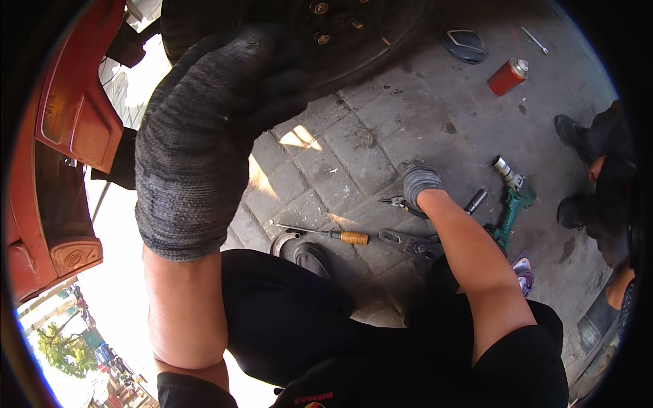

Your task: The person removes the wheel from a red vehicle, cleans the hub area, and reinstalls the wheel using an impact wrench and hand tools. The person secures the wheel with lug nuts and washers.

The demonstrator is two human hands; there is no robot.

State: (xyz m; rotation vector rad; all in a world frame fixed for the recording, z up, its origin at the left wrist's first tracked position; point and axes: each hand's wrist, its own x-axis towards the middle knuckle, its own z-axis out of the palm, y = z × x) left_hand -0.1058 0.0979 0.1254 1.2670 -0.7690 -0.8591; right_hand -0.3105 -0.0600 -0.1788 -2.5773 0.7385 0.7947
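Observation:
My left hand (211, 95), in a grey knitted glove, is raised against the lower left of a dark round wheel hub or drum (340, 58) with several brass-coloured nuts. Its fingers blend into the dark metal and are partly blurred. My right hand (420, 181), in a similar glove, reaches down to the paved floor. Right beside it lie pliers (397, 202) with dark, curved handles; whether the fingers grip them is hidden. Near that hand are a dark socket (476, 201) and a green power wrench (510, 214) with a long silver socket.
A screwdriver with a yellow handle (354, 237) and a flat metal part (408, 243) lie before my knees. Farther right are a red spray can (508, 77), a dark cap-like part (465, 45) and a spanner (534, 41). Another person's shoe (573, 136) is at right; red bodywork (78, 115) stands left.

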